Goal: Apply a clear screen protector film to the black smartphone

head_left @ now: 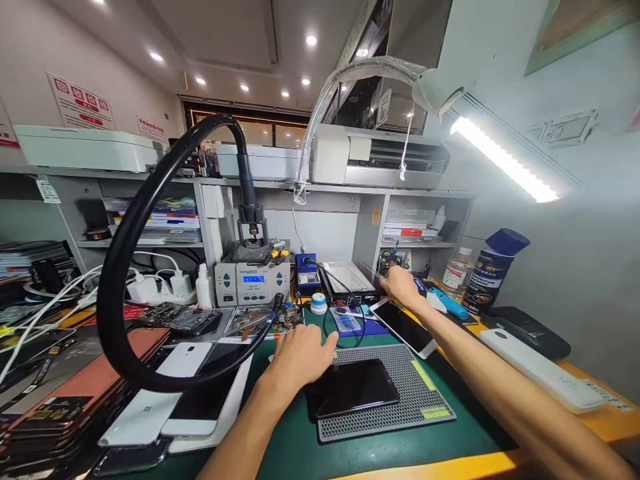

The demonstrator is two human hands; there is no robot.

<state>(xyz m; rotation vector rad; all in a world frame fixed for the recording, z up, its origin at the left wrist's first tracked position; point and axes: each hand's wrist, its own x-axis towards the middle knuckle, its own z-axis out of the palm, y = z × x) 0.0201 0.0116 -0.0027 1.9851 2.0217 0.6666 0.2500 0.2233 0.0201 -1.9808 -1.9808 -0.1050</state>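
Nearest us, two bare forearms come in from the bottom edge, over a green work mat (295,453) edged by a yellow-orange tabletop. Taking the middle of the view as the clock's centre, we find a black phone (355,390) between five and six o'clock. It lies flat, screen side up, its long sides running roughly left to right. The glass is dark and glossy, the corners are rounded, and a pale reflection shines along the near edge. It rests on a grey pad (420,393) full of small holes, with yellow-green labels at the pad's right; the phone's left end appears to reach past the pad.

At six o'clock the left hand (303,352) is at the phone's left end, thumb spread from the fingers. We see mostly its back, so we cannot tell whether it grips or touches the phone. At four o'clock the right hand (399,285) reaches forward near a holder of tools (395,259); its fingertips are hidden, and we cannot tell whether they are closed on anything. Just below this hand, a white-framed phone (404,327) lies slanted, its screen black. At eight o'clock stands a grey soldering station (253,283) with a lit blue display.
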